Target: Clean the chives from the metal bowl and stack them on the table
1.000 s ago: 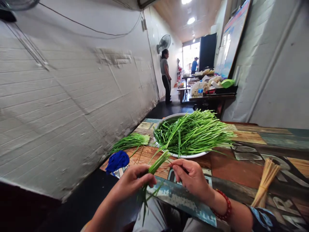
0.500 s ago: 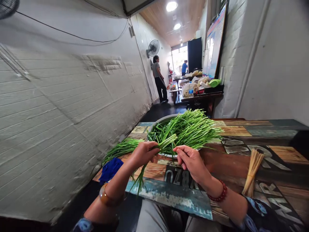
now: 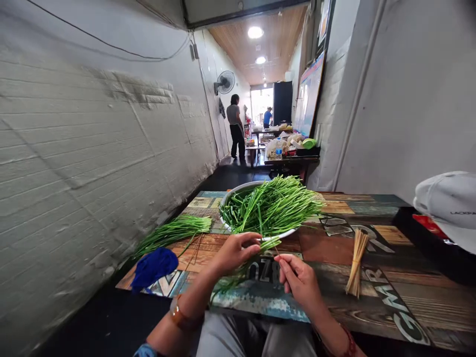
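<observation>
My left hand (image 3: 237, 254) is closed around a small bunch of garlic chives (image 3: 270, 243), whose pale cut ends stick out to the right. Their leaves trail down, blurred, below the wrist. My right hand (image 3: 297, 278) pinches a thin bamboo skewer (image 3: 276, 251) between thumb and forefinger, close to those cut ends. Whether its tip has gone into the stems is too small to tell. Just beyond both hands a pale round basin (image 3: 290, 234) is heaped with more garlic chives (image 3: 277, 203).
A tied bundle of bamboo skewers (image 3: 356, 263) lies on the patchwork table (image 3: 323, 248) to the right. More chives (image 3: 174, 232) and a blue cloth (image 3: 154, 267) are at the left. A white cap (image 3: 449, 208) sits far right. A person (image 3: 236, 126) stands further back.
The view has turned right, bringing the white cap into sight. Both hands have come lower and nearer to me, away from the basin, still holding the chives and the skewer.
</observation>
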A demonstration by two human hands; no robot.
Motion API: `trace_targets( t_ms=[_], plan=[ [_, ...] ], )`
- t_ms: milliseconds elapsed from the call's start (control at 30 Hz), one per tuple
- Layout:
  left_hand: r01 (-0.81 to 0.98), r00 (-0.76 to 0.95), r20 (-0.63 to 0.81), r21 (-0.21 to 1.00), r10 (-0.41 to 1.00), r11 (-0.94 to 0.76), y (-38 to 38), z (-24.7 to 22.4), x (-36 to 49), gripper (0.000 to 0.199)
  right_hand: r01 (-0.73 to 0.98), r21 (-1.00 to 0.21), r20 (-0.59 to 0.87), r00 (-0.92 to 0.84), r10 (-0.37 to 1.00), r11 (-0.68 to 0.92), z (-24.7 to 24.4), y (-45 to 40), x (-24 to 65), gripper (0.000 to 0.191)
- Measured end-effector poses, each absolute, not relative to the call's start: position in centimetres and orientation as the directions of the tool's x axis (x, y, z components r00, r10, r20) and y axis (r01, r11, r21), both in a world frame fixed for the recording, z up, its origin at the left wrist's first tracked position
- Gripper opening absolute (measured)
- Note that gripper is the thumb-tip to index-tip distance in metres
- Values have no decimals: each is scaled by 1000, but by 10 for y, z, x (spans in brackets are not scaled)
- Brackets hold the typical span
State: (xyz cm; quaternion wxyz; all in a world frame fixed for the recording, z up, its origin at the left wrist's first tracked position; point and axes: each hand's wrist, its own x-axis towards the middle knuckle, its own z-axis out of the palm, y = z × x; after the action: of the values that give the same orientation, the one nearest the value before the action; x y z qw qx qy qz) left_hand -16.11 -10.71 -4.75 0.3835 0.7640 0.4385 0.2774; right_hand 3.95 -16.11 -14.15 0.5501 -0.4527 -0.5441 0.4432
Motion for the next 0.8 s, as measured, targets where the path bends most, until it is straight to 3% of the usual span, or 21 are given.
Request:
trace_targets(
  t_ms=[133, 267, 400, 800],
  plan=[
    [280, 454, 216, 887, 864, -369, -127, -44, -148, 45, 170, -945, 282, 1, 959, 278, -125, -179, 36, 42],
    [50, 427, 220, 963, 877, -265, -146, -43, -140, 44, 317, -883, 368, 13, 930, 345, -97, -206, 39, 32],
    [-98, 443, 218, 976, 870, -194, -162, -40, -138, 38, 279, -891, 387, 48, 921, 359, -81, -227, 44, 30],
    [43, 407, 240, 959, 882, -280, -209, -14, -131, 16, 295, -873, 418, 46, 907, 388, -66, -268, 53, 28]
  ],
)
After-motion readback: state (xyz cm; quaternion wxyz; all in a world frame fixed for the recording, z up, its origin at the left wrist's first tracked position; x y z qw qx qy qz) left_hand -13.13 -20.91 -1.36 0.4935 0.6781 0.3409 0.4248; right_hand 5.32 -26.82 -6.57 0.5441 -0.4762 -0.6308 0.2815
